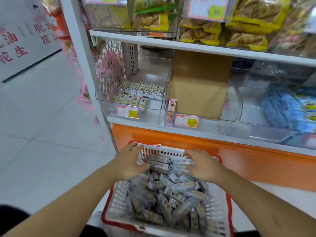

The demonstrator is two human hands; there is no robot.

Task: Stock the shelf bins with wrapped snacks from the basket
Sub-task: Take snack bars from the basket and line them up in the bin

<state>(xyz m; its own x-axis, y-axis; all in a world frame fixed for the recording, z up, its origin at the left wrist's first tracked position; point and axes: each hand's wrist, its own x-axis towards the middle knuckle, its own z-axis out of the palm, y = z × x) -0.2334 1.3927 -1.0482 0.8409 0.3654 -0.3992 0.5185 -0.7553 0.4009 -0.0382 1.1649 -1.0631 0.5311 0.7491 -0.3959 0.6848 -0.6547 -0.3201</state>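
A white basket with a red rim (pixel 216 212) stands below me, heaped with several grey wrapped snacks (pixel 171 199). Over its far end, my left hand (pixel 128 162) and my right hand (pixel 201 165) hold a small row of wrapped snacks (pixel 164 164) between them, fingers curled around the ends. On the shelf above, a clear bin (pixel 153 93) at the left holds two neat rows of the same kind of snacks (pixel 142 90).
The middle clear bin (pixel 230 106) holds a brown cardboard box (pixel 200 86) and a small pink packet (pixel 172 105). Blue packets (pixel 290 110) fill the right bin. Bagged yellow snacks (pixel 239 29) sit on the upper shelf. An orange panel (pixel 256 159) runs below the shelf; tiled floor lies left.
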